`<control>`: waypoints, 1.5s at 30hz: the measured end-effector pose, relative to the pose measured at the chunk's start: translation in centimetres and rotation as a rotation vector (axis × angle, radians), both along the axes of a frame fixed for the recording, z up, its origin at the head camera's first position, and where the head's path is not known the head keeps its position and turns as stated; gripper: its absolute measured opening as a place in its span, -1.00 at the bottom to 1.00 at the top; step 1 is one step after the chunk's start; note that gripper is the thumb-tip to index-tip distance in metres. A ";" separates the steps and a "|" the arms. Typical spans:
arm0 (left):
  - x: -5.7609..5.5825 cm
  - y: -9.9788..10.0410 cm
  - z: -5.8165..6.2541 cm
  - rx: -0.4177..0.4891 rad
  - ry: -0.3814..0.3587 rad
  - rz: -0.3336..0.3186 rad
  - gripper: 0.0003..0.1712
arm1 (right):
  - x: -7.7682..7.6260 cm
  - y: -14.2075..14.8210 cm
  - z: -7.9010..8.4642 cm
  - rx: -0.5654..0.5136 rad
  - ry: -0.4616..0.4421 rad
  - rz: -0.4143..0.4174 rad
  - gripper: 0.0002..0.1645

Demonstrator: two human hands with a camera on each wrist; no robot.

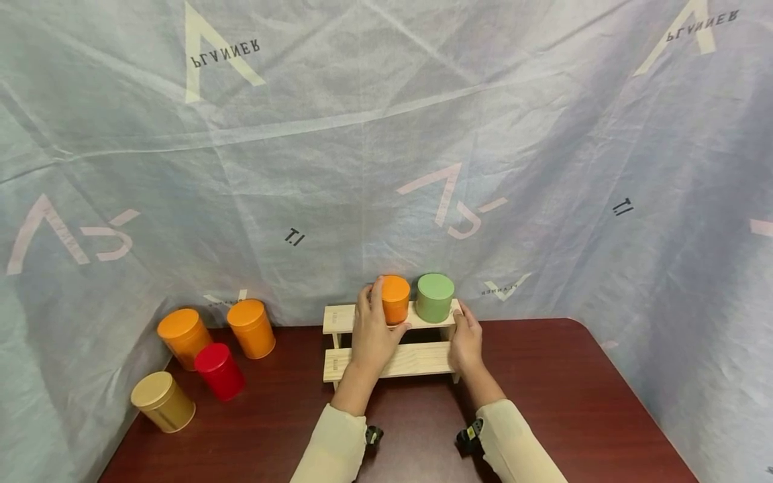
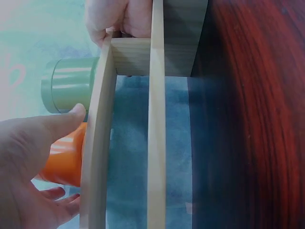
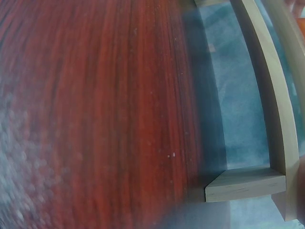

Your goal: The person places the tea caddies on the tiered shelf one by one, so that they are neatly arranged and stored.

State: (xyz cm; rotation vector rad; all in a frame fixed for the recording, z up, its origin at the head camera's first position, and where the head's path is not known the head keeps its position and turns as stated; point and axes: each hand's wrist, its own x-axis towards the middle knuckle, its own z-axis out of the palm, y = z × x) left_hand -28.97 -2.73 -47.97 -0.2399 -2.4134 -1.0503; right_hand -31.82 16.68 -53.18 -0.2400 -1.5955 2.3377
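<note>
A two-tier wooden shelf (image 1: 417,360) stands at the back of the table. On its upper tier sit an orange canister (image 1: 396,302) and, just right of it, a green canister (image 1: 435,298). My left hand (image 1: 371,335) holds the orange canister from the left, its thumb across the near side and the fingers around the other side, as the left wrist view shows. My right hand (image 1: 468,341) grips the right end of the upper tier, close beside the green canister. In the right wrist view, that hand is mostly out of frame.
To the left on the dark red table (image 1: 531,389) stand two more orange canisters (image 1: 252,330), a red canister (image 1: 220,372) and a gold canister (image 1: 164,402). A grey printed cloth (image 1: 326,168) hangs right behind the shelf and along both sides.
</note>
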 end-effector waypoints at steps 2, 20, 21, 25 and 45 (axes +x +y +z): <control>0.3 -0.3 0.1 0.004 -0.010 0.003 0.34 | 0.0 0.0 0.0 0.000 -0.006 -0.005 -0.38; 3.3 -3.0 1.5 0.001 -0.051 -0.009 0.22 | 0.3 0.6 -0.2 0.009 -0.010 0.001 -0.39; 3.4 -3.2 1.6 0.001 -0.045 -0.008 0.21 | 0.2 0.6 -0.2 0.011 -0.011 0.001 -0.40; 3.9 -4.0 1.9 0.000 -0.024 -0.005 0.17 | 0.0 0.5 0.0 0.048 -0.018 -0.007 -0.40; 5.7 -11.7 3.6 0.055 -0.062 0.178 -0.30 | -0.2 0.4 -0.2 0.041 -0.017 0.027 -0.39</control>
